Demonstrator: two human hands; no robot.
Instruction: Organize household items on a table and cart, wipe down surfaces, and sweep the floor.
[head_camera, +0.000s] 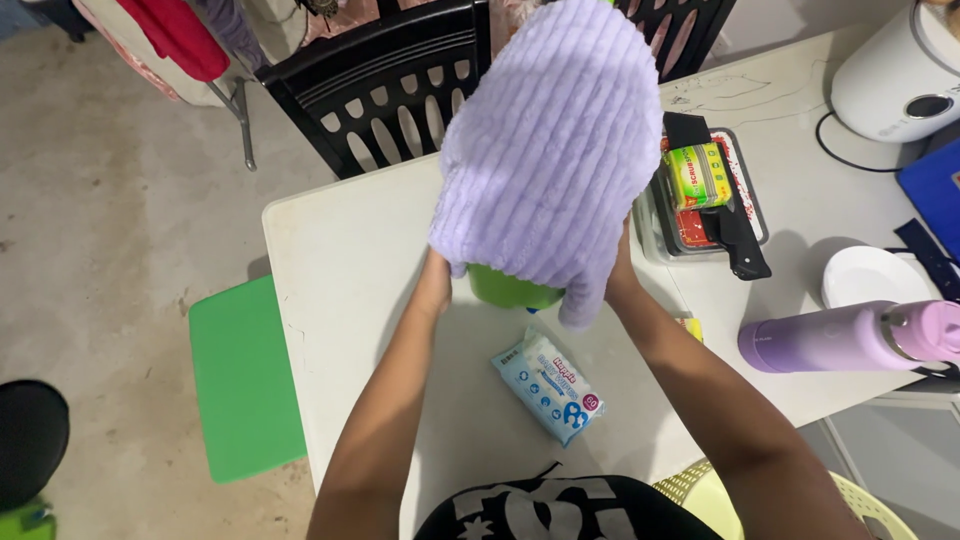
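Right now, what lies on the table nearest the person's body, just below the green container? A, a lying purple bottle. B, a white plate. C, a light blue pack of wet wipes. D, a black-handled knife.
C: the light blue pack of wet wipes lies flat on the white table just below the green container, between the forearms, while the bottle, knife and plate sit off to the right.

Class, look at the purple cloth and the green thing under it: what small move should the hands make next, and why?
Probably lower the purple ribbed cloth: the left hand and right hand hold it up, and only its lower edge covers the green container on the white table.
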